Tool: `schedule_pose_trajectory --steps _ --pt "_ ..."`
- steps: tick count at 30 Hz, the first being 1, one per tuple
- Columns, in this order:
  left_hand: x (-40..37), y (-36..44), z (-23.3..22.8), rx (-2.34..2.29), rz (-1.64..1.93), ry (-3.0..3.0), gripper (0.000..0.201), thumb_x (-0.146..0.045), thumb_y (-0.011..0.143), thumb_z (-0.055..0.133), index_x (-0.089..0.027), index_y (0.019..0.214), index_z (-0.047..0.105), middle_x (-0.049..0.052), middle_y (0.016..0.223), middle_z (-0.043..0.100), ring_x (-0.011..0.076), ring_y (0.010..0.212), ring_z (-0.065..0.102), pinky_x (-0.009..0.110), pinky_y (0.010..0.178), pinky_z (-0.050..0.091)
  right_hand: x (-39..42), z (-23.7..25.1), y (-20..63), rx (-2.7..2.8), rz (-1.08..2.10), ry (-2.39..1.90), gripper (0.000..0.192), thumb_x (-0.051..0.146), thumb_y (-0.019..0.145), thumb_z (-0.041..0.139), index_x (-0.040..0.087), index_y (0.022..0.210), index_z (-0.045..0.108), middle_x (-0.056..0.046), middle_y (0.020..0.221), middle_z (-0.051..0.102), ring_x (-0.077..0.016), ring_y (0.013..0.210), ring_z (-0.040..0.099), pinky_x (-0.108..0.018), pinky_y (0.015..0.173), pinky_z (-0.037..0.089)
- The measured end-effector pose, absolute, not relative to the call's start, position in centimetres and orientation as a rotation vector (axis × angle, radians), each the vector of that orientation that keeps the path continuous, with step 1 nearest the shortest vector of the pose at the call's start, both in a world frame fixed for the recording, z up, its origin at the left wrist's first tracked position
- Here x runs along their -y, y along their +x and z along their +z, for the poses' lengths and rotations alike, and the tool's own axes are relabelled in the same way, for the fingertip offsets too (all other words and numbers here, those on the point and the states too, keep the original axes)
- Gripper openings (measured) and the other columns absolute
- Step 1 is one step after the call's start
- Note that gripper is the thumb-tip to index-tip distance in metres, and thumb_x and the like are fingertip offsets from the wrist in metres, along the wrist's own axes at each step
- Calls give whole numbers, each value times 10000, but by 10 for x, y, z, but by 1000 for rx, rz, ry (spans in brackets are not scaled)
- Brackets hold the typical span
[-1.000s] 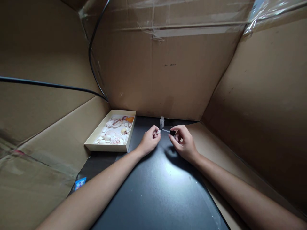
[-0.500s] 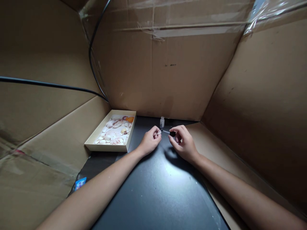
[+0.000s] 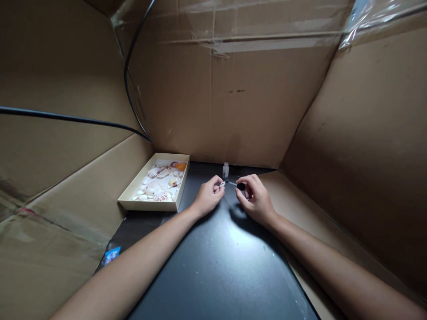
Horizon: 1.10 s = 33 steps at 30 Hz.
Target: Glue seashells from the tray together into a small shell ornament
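A small pale shell (image 3: pixel 221 184) is pinched between the thumb and fingertips of the left hand (image 3: pixel 207 197), whose other fingers are curled in over the black worktop (image 3: pixel 213 262). A black brush cap (image 3: pixel 240 186) is gripped by the thumb and forefinger of the right hand (image 3: pixel 256 199), the remaining fingers being folded beneath it. From the cap a thin applicator (image 3: pixel 231 183) is pointed leftward, and its tip is brought right up to the shell; whether the two touch cannot be told. Both hands are held low, just above the worktop, and close together.

A small clear bottle (image 3: pixel 226 170) is stood upright, uncapped, just behind the hands, near the rear cardboard wall (image 3: pixel 233 111). To the left of the bottle, a shallow cream tray (image 3: pixel 133 191) is set on the worktop, and an assortment of shells (image 3: pixel 160 182), mostly white and pink with one orange piece at the far end, is laid in it. Well in front of the tray, at the worktop's left edge, a small blue card (image 3: pixel 111 255) is seen. Above the tray, a black cable (image 3: pixel 128 89) is run along the cardboard wall.
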State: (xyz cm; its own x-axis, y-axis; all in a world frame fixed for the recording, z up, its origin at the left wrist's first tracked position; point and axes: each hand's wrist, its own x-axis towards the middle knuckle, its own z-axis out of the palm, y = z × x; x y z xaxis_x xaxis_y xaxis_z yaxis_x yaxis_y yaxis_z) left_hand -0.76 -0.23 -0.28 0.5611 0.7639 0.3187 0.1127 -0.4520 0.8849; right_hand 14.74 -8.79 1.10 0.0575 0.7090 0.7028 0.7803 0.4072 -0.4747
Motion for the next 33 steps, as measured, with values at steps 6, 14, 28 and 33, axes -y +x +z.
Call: schedule_pose_trajectory --steps 6,14,28,33 --pt "1 -7 -4 -711 940 1911 122 -280 812 511 -171 827 457 -83 532 316 66 496 284 184 485 222 88 11 149 1688 -77 -1314 143 211 837 577 204 980 567 -7 862 492 -52 545 447 -215 538 406" --pt "1 -6 -7 -663 947 1897 131 -280 809 527 -174 814 449 -76 555 331 67 512 295 183 491 233 90 11 147 1721 -125 -1292 131 210 830 588 209 959 567 -8 862 502 -52 546 438 -211 532 399" --pt "-1 -7 -8 -677 955 1903 123 -280 814 514 -174 842 459 -80 552 327 67 509 297 183 494 234 90 11 147 1800 -108 -1284 137 220 842 574 212 978 567 -12 864 508 -59 567 452 -212 551 408" --pt "0 -7 -7 -679 944 1896 135 -295 821 509 -174 830 450 -82 539 323 64 496 282 183 484 222 89 9 147 1715 -107 -1269 185 214 830 577 213 1010 534 -8 880 500 -54 559 446 -206 543 407"
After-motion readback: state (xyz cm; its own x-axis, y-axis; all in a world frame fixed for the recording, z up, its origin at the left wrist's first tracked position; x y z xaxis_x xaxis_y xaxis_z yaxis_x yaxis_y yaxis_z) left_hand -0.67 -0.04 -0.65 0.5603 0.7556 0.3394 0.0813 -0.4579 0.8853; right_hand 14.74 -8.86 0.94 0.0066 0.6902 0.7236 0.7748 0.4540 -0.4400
